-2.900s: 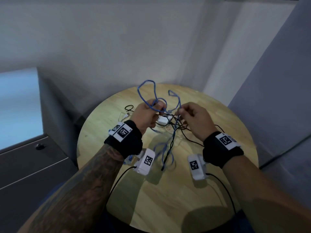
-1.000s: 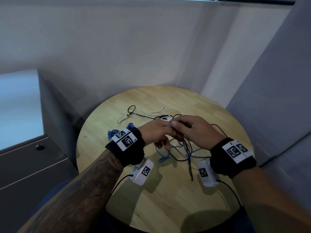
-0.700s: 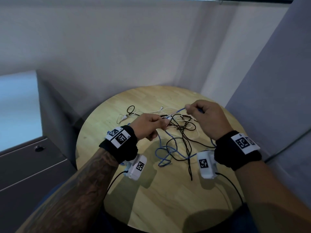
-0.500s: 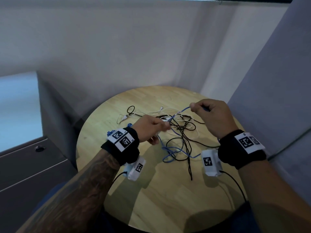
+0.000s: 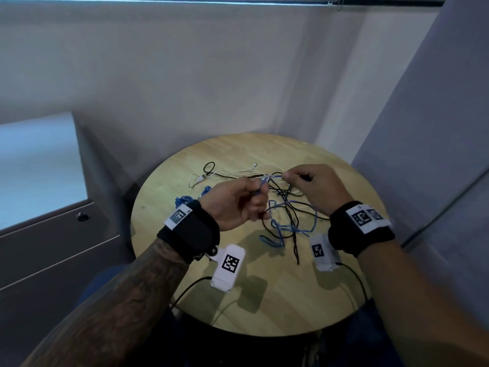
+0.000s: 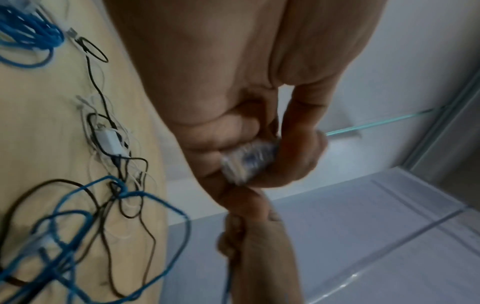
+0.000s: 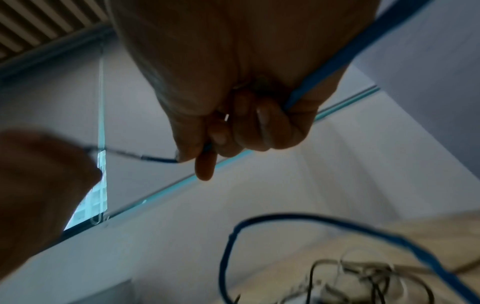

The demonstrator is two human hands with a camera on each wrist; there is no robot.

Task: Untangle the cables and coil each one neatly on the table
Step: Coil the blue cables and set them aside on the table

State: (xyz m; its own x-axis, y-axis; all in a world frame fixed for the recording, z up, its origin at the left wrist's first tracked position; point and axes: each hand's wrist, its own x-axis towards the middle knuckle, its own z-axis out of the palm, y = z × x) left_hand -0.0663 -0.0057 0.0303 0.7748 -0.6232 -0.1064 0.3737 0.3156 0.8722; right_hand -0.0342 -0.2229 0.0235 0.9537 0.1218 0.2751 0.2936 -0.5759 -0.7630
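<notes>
Holding both hands raised above the round counter (image 5: pixel 264 300), I pinch the blue cable's clear plug (image 6: pixel 248 162) in my left hand (image 5: pixel 235 205), while my right hand (image 5: pixel 315 186) grips the blue cable (image 5: pixel 291 226) a short way along. Its remaining length hangs into the tangle of black cable (image 5: pixel 293 234) and white cable (image 5: pixel 238 172) lying on the counter.

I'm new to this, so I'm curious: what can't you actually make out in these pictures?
- Left wrist view: the clear plug pinched by the left hand is motion-blurred.
- Head view: the blue cable crosses the black cable; their order is unreadable.
- Right wrist view: the right hand hides the cable's path through its fist.
</notes>
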